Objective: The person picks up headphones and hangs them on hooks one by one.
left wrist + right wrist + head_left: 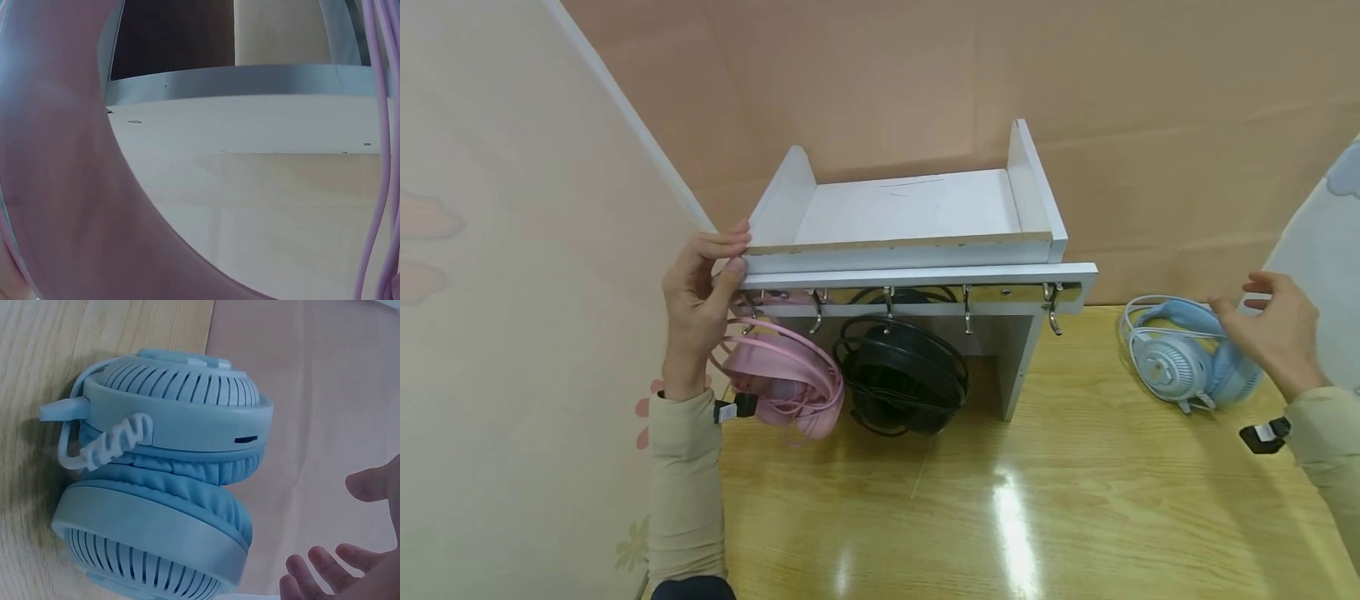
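Note:
A white hook rack [880, 279] with a shelf on top stands at the back of the table. My left hand [696, 292] grips its front left corner, fingers on top and thumb at the front. Pink headphones [786, 379] hang at the left hooks, with black headphones [904, 375] beside them; the pink band fills much of the left wrist view. My right hand [1273, 329] is above and right of light blue headphones [1180, 358] lying on the table. In the right wrist view its fingers [325, 569] are spread, apart from the blue ear cups [175, 419].
Several metal hooks [967, 310] line the rack's front. A patterned white panel [535, 333] rises at the left, another [1330, 250] at the right. Brown paper [1172, 125] covers the back. The wooden table [1075, 500] extends toward me.

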`<action>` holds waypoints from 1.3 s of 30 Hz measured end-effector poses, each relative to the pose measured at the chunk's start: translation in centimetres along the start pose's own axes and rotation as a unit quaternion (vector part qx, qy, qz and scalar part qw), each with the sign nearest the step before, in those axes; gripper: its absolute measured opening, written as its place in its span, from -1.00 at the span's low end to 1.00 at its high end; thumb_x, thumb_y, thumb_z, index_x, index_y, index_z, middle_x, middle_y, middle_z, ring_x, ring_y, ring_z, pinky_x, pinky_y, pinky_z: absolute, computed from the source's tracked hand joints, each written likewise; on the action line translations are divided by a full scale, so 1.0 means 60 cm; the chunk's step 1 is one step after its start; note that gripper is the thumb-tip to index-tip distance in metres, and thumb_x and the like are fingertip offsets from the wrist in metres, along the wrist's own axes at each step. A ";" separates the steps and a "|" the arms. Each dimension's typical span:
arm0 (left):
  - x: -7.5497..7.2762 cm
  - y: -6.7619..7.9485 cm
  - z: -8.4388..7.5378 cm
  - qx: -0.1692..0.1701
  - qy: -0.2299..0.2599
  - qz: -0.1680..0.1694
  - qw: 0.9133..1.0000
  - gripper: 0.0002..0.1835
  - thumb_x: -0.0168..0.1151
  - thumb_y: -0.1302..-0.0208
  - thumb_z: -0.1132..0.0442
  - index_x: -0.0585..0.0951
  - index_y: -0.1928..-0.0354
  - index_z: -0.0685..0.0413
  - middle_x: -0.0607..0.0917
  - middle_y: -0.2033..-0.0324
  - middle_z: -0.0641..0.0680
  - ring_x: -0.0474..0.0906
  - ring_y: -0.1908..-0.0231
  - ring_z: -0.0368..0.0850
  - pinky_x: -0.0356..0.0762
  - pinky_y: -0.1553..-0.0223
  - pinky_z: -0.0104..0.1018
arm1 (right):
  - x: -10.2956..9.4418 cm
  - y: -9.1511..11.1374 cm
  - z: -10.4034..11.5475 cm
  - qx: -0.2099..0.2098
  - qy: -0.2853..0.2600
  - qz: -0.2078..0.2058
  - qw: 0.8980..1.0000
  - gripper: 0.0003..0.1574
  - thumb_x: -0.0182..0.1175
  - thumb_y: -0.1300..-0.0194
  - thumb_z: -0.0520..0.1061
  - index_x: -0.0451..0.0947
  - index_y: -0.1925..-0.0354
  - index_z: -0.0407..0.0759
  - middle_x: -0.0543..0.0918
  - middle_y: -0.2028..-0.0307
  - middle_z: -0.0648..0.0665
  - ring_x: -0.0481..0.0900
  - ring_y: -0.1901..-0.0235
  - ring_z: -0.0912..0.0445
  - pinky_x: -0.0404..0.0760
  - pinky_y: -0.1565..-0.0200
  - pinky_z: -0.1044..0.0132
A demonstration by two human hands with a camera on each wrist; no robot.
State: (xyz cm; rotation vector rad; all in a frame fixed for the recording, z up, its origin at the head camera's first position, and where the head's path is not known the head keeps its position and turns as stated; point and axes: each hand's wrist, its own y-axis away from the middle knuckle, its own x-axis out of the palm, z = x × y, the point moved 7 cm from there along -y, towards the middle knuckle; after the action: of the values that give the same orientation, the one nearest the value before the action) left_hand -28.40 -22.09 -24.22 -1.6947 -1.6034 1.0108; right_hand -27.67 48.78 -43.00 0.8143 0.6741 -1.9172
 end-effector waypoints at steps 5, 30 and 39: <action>-0.001 0.001 -0.001 0.002 -0.004 0.007 1.000 -0.84 0.15 -0.38 0.61 0.59 0.07 0.62 0.77 0.03 0.05 0.67 -0.30 0.10 0.54 -0.50 -0.02 | 0.001 -0.009 -0.005 0.017 -0.001 0.008 1.000 0.07 0.00 -0.56 0.24 -0.04 -0.65 -0.42 0.25 -0.54 -0.56 0.37 -0.41 -0.54 0.18 0.26 0.51; -0.003 0.007 -0.002 -0.007 -0.019 0.004 1.000 -0.82 0.17 -0.40 0.60 0.68 0.06 0.60 0.74 0.06 0.03 0.68 -0.29 0.08 0.62 -0.42 -0.15 | 0.023 -0.058 -0.075 0.026 0.022 0.059 0.998 0.14 -0.01 -0.53 0.25 -0.04 -0.54 -0.66 0.24 -0.40 -0.73 0.28 -0.31 -0.60 0.50 0.03 -0.36; -0.002 0.005 -0.001 -0.009 -0.025 0.007 1.000 -0.82 0.16 -0.41 0.60 0.68 0.06 0.59 0.74 0.06 0.02 0.67 -0.29 0.07 0.63 -0.41 -0.19 | 0.044 -0.062 -0.105 0.006 0.044 0.112 0.993 0.12 -0.02 -0.55 0.23 0.01 -0.43 -0.80 0.23 -0.30 -0.82 0.26 -0.26 -0.68 0.43 -0.16 -0.55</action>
State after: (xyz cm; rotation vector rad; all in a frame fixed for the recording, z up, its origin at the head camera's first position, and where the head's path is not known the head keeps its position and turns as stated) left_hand -28.16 -22.21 -24.44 -1.7081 -1.6388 1.0560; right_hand -30.30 53.56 -48.57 0.9462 0.5971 -1.6925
